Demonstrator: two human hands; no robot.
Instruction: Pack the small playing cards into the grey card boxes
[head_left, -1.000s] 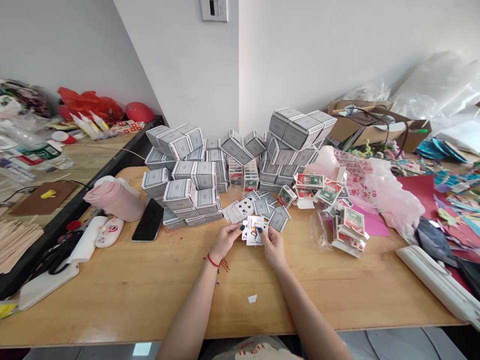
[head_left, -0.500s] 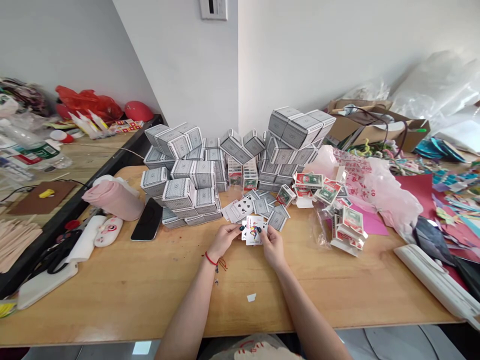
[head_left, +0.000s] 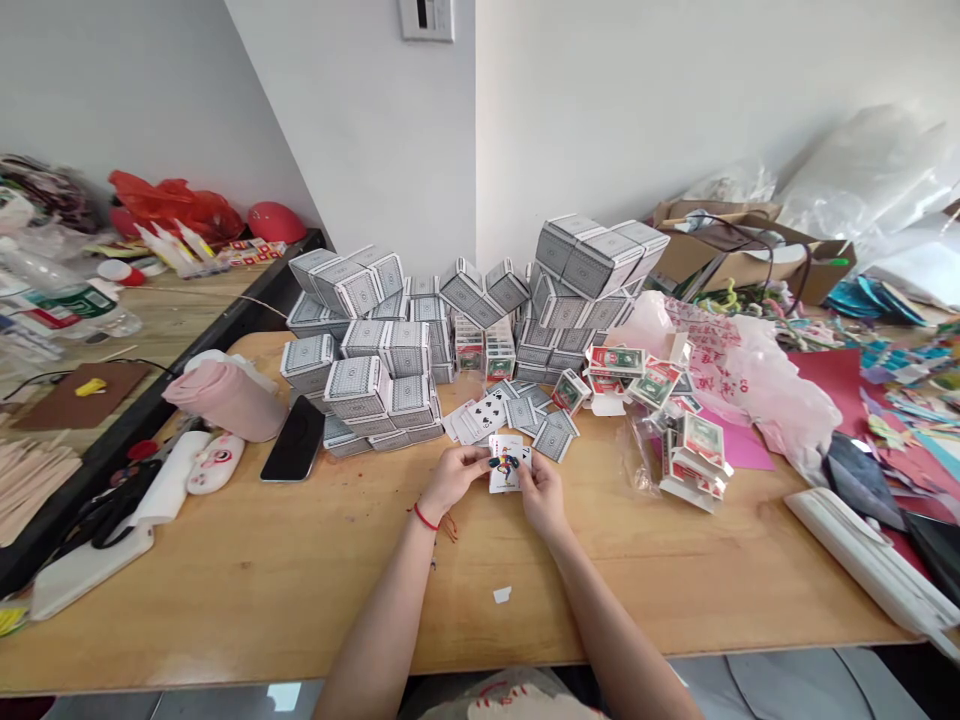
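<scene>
Between my hands are a few playing cards [head_left: 505, 481], face up, with a joker in front and a seven showing at its right edge. My left hand [head_left: 453, 480], with a red string bracelet at the wrist, pinches the cards from the left. From the right, my right hand [head_left: 544, 495] pinches them, its thumb on the face side. How many cards each hand holds is hidden. Just beyond lie loose playing cards [head_left: 487, 412], some face up and others showing grey backs. Behind those rise stacked blocks [head_left: 358, 387] covered in grey-backed cards.
Opened card boxes [head_left: 697, 450] and a pink-white plastic bag [head_left: 750, 370] lie to the right. A black phone [head_left: 292, 440] and a pink roll [head_left: 225, 398] are on the left. A white scrap [head_left: 502, 595] lies near the front edge; a long white case [head_left: 870, 550] lies far right.
My left hand has moved slightly right, closer to my right hand. The seven that stuck out on the left is now covered, and the joker sits further left, uncovering more of the right-hand seven.
</scene>
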